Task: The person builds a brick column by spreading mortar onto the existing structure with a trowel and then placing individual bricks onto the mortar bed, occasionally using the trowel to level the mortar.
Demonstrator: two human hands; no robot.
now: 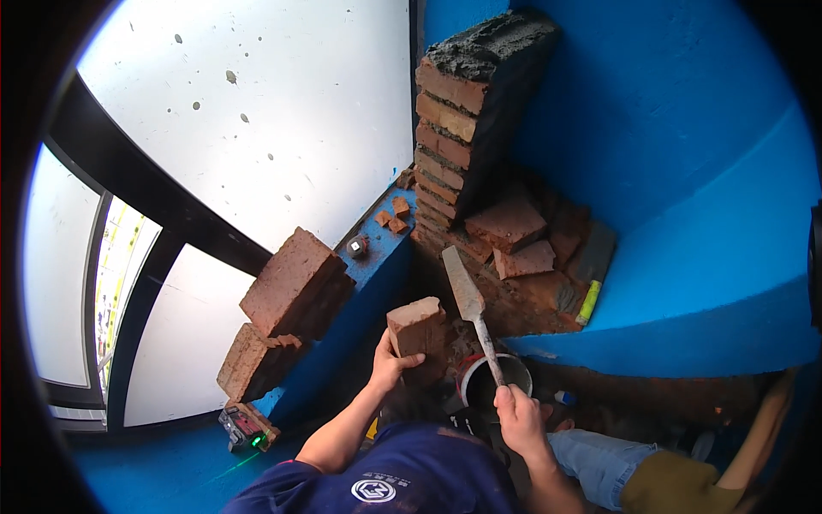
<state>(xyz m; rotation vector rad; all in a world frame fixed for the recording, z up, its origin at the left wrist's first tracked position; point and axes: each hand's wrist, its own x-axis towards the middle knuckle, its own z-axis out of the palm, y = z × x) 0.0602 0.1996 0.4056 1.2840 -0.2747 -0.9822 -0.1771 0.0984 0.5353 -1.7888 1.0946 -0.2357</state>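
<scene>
My left hand (396, 363) grips a broken-ended brick (414, 326) in front of my body, thumb across its near face. In my right hand (519, 411) is a trowel (465, 287), its fingers wrapped round the handle and its mortar-smeared blade pointing up and away. Under the trowel handle stands a bucket (528, 373), its inside mostly hidden. Beyond the blade rises a narrow brick wall (447, 120) with mortar joints and a rough layer of wet mortar (492, 43) on top.
Stacked bricks (291, 287) stand on the blue ledge (377, 261) at left, near a tape measure (357, 247) and brick bits (391, 215). A laser level (242, 430) glows green. Loose bricks (507, 224) and a yellow-ended tool (589, 302) lie right. Another person (599, 463) is at lower right.
</scene>
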